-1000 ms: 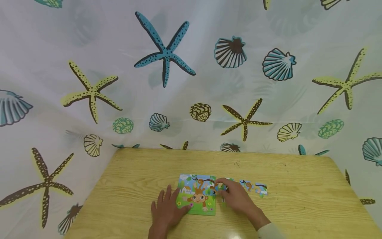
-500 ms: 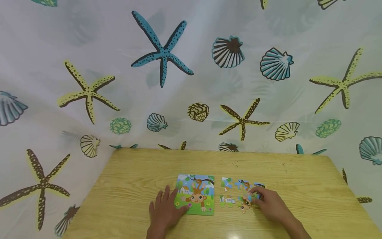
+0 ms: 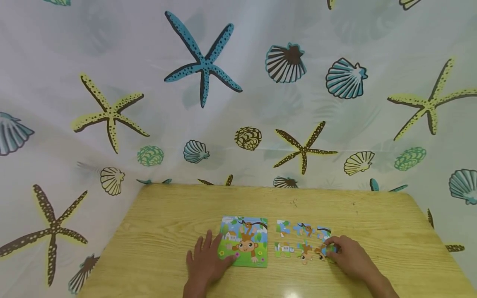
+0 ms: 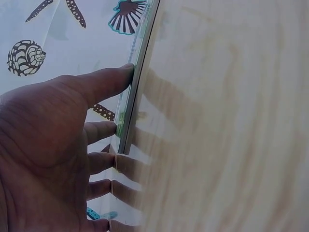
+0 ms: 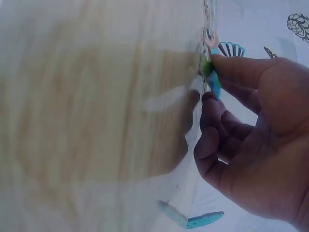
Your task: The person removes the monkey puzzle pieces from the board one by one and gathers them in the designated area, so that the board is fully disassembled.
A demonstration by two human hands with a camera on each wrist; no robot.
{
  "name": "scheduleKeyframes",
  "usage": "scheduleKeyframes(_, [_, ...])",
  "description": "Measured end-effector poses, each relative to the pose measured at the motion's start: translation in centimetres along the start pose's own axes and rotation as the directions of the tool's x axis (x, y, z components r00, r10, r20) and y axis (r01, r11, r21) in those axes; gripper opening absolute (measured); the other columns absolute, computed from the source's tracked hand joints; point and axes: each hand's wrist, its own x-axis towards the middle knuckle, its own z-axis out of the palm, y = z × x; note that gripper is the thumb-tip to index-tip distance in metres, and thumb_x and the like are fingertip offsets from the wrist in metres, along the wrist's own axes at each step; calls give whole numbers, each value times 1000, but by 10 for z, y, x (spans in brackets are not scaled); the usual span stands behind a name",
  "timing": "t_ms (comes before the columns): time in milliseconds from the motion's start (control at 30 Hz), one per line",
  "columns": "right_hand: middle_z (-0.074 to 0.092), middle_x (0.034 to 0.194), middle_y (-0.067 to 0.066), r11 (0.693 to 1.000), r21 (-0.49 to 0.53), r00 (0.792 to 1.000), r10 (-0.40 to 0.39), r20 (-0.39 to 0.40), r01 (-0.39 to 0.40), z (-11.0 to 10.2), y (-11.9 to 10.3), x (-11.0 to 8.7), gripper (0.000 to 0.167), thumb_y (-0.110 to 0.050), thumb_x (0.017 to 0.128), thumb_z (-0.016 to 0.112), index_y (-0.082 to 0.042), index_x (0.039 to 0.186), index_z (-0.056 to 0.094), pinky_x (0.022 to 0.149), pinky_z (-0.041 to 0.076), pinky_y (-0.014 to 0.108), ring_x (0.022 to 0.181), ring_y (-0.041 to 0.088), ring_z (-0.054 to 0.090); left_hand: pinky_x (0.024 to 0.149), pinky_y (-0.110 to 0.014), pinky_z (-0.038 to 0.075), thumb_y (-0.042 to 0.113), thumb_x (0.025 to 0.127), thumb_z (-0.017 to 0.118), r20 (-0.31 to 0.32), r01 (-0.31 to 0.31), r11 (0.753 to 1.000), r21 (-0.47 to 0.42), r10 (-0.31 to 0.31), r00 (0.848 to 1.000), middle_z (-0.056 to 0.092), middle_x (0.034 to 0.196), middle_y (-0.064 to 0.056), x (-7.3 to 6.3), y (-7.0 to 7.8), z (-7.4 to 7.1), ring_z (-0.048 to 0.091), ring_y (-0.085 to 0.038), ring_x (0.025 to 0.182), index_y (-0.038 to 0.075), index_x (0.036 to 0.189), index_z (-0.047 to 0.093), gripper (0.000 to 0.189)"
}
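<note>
My left hand (image 3: 206, 261) lies with fingers spread at the lower left corner of a square monkey picture board (image 3: 246, 236). Its thumb (image 4: 108, 82) touches the board's face in the left wrist view. To the right, my right hand (image 3: 352, 257) pinches a jigsaw piece (image 5: 213, 79) between thumb and finger, low over the table. This piece sits at the right end of the lower row. Beside it lies a piece with part of the monkey's face (image 3: 305, 254), then a house piece (image 3: 283, 249).
An upper row holds a blue and green piece (image 3: 282, 227), a brown-tailed piece (image 3: 305, 229) and a branch piece (image 3: 323, 231). Everything lies on a wood-grain table (image 3: 179, 207). A white curtain (image 3: 238, 111) printed with starfish and shells hangs behind and at both sides.
My right hand has moved right from beside the board, over the loose pieces, to the right end of the lower row with the jigsaw piece. My left hand stays on the board.
</note>
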Motion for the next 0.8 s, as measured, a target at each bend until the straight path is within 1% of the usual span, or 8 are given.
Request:
scheduleKeyframes(167, [56, 95, -1, 998, -55, 999, -31, -22, 30, 3, -3, 1, 17, -16, 84, 74, -23, 99, 70, 73, 53, 33, 91, 15, 61, 109, -75, 13, 68, 81, 62, 4, 2, 1000, 3, -2, 1000, 25, 160, -15, -1, 0, -2, 21, -45, 145, 20, 148, 41, 85])
scheduleKeyframes(267, [58, 94, -1, 997, -54, 997, -60, -47, 57, 6, -12, 3, 17, -16, 84, 74, -20, 99, 70, 71, 52, 30, 88, 13, 60, 109, -75, 13, 67, 81, 62, 6, 2, 1000, -3, -2, 1000, 25, 160, -15, -3, 0, -4, 21, -45, 145, 19, 147, 41, 85])
scheduleKeyframes(400, [59, 90, -3, 993, -25, 992, -119, -48, 118, 14, -36, 11, 15, -15, 85, 72, -17, 101, 70, 68, 48, 26, 82, 11, 56, 109, -75, 13, 69, 80, 62, -9, -6, 1000, -21, 5, 1000, 26, 159, -14, -3, -3, -5, 22, -45, 144, 19, 147, 41, 86])
scheduleKeyframes(433, [59, 90, -3, 988, -23, 988, -150, -46, 150, 18, -44, 14, 15, -15, 86, 72, -16, 101, 70, 71, 51, 28, 85, 13, 58, 109, -75, 14, 70, 79, 61, -16, -11, 1000, -25, 11, 1000, 27, 159, -14, -2, -5, -3, 23, -44, 144, 19, 147, 41, 87])
scheduleKeyframes(500, [60, 91, -3, 978, -21, 978, -207, -24, 206, 27, -60, 19, 16, -14, 86, 70, -15, 102, 70, 72, 52, 28, 86, 14, 57, 108, -75, 14, 70, 79, 61, -19, -29, 999, -31, 28, 999, 28, 159, -12, 0, -10, -2, 24, -43, 144, 20, 147, 41, 87])
scheduleKeyframes(567, [60, 92, -2, 961, -20, 962, -275, 1, 275, 38, -76, 26, 16, -13, 86, 69, -13, 102, 70, 71, 52, 30, 87, 15, 58, 106, -75, 17, 69, 79, 62, -11, -58, 998, -30, 58, 998, 29, 158, -12, 2, -17, -3, 25, -43, 143, 19, 147, 41, 87])
scheduleKeyframes(733, [61, 95, 1, 925, 7, 920, -379, 102, 380, 64, -119, 46, 20, -12, 88, 65, -13, 107, 70, 69, 49, 27, 85, 14, 59, 102, -73, 22, 65, 79, 66, 55, -111, 992, -55, 114, 992, 29, 159, -12, 5, -27, -13, 26, -41, 143, 21, 146, 44, 83])
scheduleKeyframes(800, [61, 98, 1, 917, 24, 906, -397, 145, 398, 73, -135, 53, 21, -14, 90, 63, -13, 111, 70, 69, 49, 27, 87, 13, 58, 101, -72, 24, 62, 79, 67, 76, -121, 991, -65, 126, 989, 29, 159, -11, 4, -29, -17, 27, -40, 143, 22, 145, 45, 80])
